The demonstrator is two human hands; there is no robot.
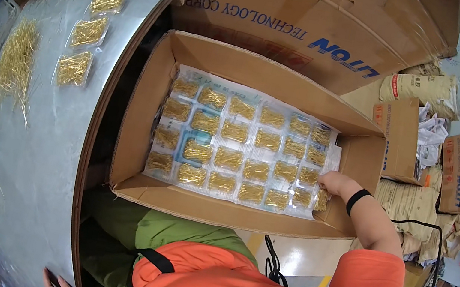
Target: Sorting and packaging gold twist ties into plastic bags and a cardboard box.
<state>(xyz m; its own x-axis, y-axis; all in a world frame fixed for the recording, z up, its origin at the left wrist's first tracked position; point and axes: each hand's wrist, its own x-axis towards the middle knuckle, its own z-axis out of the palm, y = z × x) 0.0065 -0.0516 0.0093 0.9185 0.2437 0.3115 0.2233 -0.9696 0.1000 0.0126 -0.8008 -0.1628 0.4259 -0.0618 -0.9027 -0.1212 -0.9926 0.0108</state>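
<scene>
A large open cardboard box (pixel 156 76) stands in front of me, its bottom lined with white printed sheets. Rows of clear packets of thin gold-coloured metal pins lie flat in it, such as this packet (pixel 233 131). My right hand (pixel 337 184) reaches in at the box's right end. Its fingers are closed on the upper end of a packet of gold pins (pixel 322 200) standing near the right column; the fingertips are partly hidden. At the bottom left, my left hand (pixel 59 285) rests on the metal table's edge, fingers apart and holding nothing.
On the grey metal table (pixel 36 172) lie a loose heap of gold pins (pixel 16 59) and three filled packets (pixel 88 32). A taller carton (pixel 254 1) rises behind the box. Sacks (pixel 421 90) and smaller cartons (pixel 398 138) stand at the right, near a black cable (pixel 439 251).
</scene>
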